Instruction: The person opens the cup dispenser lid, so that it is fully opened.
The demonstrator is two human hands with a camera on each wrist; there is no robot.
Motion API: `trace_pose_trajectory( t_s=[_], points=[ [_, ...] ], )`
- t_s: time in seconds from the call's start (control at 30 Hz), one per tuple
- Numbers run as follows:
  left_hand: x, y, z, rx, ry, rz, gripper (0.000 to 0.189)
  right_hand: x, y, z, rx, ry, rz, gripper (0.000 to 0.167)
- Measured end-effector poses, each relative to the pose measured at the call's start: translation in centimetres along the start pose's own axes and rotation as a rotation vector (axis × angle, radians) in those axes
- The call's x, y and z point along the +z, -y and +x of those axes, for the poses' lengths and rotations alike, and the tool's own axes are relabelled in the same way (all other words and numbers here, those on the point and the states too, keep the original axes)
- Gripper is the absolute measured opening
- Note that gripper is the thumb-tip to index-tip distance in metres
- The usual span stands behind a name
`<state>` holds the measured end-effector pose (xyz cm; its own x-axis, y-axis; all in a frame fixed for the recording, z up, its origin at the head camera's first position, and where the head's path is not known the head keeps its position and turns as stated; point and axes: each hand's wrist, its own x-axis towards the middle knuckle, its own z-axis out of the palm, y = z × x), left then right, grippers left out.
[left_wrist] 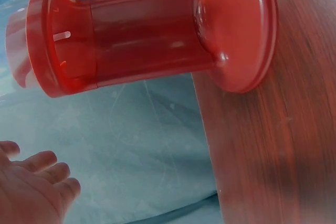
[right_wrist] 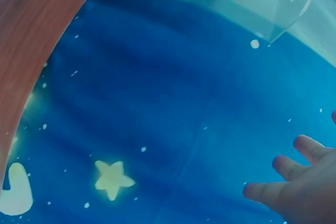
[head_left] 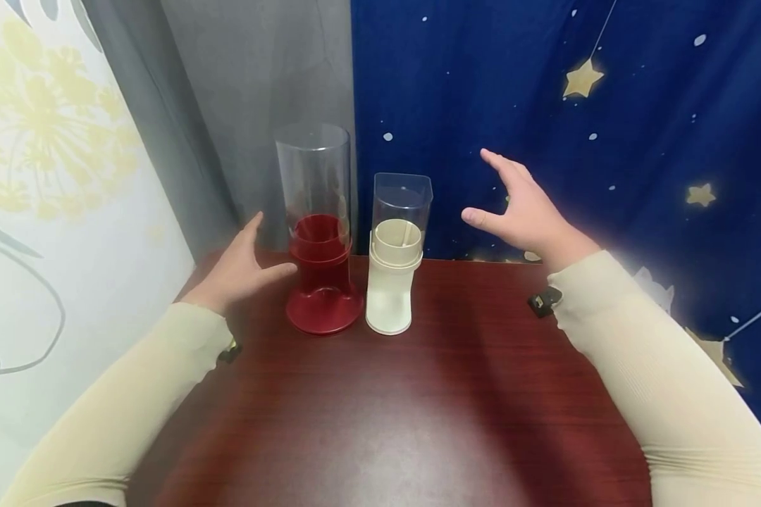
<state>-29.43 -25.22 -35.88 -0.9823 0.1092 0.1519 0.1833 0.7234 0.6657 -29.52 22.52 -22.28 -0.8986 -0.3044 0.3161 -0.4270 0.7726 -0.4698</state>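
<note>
A red cup dispenser [head_left: 325, 310] with a tall clear tube [head_left: 313, 169] stands upright on the table. Just right of it is a smaller cream dispenser [head_left: 389, 303] topped by a clear squarish container [head_left: 402, 191]. My left hand [head_left: 237, 271] hovers left of the red one, thumb spread toward it, apart from it in the left wrist view. Raised in the air to the right of the cream one, my right hand [head_left: 526, 211] has its fingers and thumb spread. Neither hand holds anything. In the right wrist view only the clear container's edge [right_wrist: 247, 19] and a cream strip show.
The dark red wooden table [head_left: 368, 422] reaches toward me. Behind it hang a grey curtain [head_left: 266, 63] and a blue curtain with stars [head_left: 482, 77]. A white patterned surface [head_left: 51, 211] rises on the left.
</note>
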Motion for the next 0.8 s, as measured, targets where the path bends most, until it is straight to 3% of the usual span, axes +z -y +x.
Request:
trace_pose_trajectory(
  t_s=[0.47, 0.8],
  points=[
    [2.3, -0.9, 1.1, -0.052, -0.002, -0.127, 0.13, 1.4, 3.5, 1.5, -0.075, 0.008, 0.035, 0.103],
    [3.2, -1.0, 2.0, -0.073, -0.026, -0.213, 0.13, 2.3, 6.2, 3.0, -0.094, 0.056, 0.045, 0.104]
  ],
)
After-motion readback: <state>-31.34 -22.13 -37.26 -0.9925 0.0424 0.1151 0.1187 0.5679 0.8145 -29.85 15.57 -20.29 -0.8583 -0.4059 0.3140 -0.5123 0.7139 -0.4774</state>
